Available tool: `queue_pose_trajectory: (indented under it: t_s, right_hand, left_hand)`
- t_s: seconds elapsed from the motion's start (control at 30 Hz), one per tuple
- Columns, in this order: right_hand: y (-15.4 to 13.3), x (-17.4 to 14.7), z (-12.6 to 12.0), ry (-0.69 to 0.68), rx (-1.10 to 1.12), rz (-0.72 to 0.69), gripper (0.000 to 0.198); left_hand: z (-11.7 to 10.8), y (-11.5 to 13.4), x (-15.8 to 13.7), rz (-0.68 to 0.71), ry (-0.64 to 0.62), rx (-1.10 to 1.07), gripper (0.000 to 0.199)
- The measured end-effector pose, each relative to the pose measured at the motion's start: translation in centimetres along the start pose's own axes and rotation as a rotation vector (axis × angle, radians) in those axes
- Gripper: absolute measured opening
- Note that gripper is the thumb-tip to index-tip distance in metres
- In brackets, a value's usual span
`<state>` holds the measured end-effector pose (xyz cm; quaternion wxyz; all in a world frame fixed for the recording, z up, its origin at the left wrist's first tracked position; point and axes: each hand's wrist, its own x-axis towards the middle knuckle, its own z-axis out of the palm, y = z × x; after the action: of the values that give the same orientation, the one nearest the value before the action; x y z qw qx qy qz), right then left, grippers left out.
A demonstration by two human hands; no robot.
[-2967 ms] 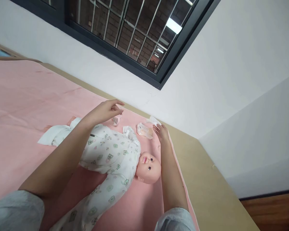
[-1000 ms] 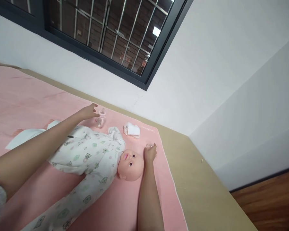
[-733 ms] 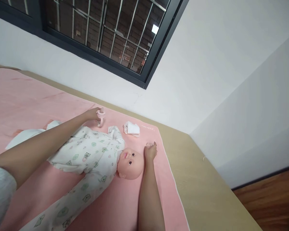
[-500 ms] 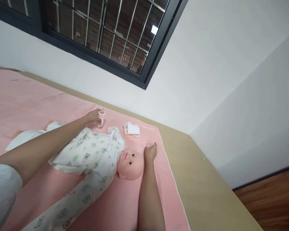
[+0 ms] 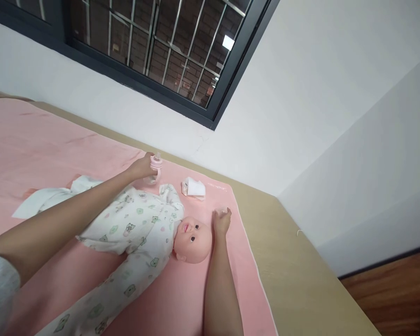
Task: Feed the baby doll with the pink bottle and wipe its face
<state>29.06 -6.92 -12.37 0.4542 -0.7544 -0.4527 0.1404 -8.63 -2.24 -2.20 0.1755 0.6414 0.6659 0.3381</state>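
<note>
My left hand (image 5: 143, 167) is closed round a clear baby bottle (image 5: 156, 163) with a pink collar, pink handles and a clear teat pointing up. It is beyond the doll's body, near the wall side. My right hand (image 5: 222, 221), beside the top of the doll's head, has its fingers round a small clear plastic cap (image 5: 223, 211). Between my arms a baby doll (image 5: 193, 240) lies on its back, dressed in a white outfit with green animal prints. My left forearm crosses above its body and hides part of it.
A pink blanket (image 5: 245, 280) lies under everything on a wooden surface (image 5: 283, 270). A small white tissue pack (image 5: 195, 187) sits between the bottle and my right hand. A white wall and a dark-framed barred window (image 5: 210, 112) rise behind.
My left hand has moved a little to the right with the bottle. My right hand keeps its place by the doll's head. The whole view has shifted slightly.
</note>
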Motion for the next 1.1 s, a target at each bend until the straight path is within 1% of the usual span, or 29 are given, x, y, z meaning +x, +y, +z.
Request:
queue_pose_trajectory:
  t_s: [0.13,0.2,0.27,0.33,0.43,0.5,0.6,0.7,0.8,0.9,0.93,1.0,1.1]
  right_hand:
    - [-0.6,0.2,-0.7,-0.009,0.169,0.012,0.075]
    - [-1.9,0.0,-1.5,-0.047,0.282,0.015,0.078]
    - [-4.2,-0.6,-2.6,-0.109,0.454,-0.023,0.081]
    - [-7.1,-1.8,-3.6,-0.211,0.599,-0.137,0.08]
    - [-11.9,-4.7,-5.0,-0.31,0.77,-0.303,0.071]
    - [-14.4,-7.0,-5.5,-0.375,0.796,-0.406,0.07]
    - [-16.7,-10.0,-5.7,-0.384,0.799,-0.504,0.071]
    - [-17.5,-11.6,-5.3,-0.444,0.787,-0.559,0.063]
    - [-17.5,-12.1,-5.1,-0.544,0.734,-0.598,0.054]
    - [-17.2,-11.8,-5.6,-0.668,0.695,-0.582,0.053]
    - [-17.1,-11.7,-5.8,-0.72,0.691,-0.573,0.056]
    - [-16.8,-11.4,-6.2,-0.81,0.678,-0.568,0.068]
    - [-16.5,-11.5,-6.4,-0.858,0.644,-0.561,0.094]
  left_hand:
    - [-0.8,2.0,-2.6,0.067,0.045,-0.057,0.085]
    - [-1.2,3.1,-4.0,0.114,0.039,-0.099,0.086]
    - [-1.4,4.2,-5.4,0.169,0.017,-0.138,0.087]
    - [-1.4,5.2,-6.8,0.223,-0.014,-0.173,0.087]
    - [-1.1,6.4,-8.9,0.302,-0.071,-0.215,0.085]
    - [-0.8,7.2,-10.2,0.351,-0.108,-0.216,0.085]
    - [-0.6,8.2,-11.8,0.435,-0.126,-0.193,0.08]
    - [-0.7,8.7,-12.6,0.485,-0.127,-0.199,0.076]
    - [-1.1,8.7,-12.8,0.442,-0.124,-0.232,0.077]
    - [-1.8,8.5,-12.7,0.412,-0.134,-0.344,0.08]
    - [-2.1,8.5,-12.7,0.41,-0.151,-0.39,0.082]
    - [-2.7,8.6,-12.8,0.393,-0.189,-0.461,0.085]
    - [-3.0,8.9,-13.1,0.361,-0.181,-0.507,0.085]
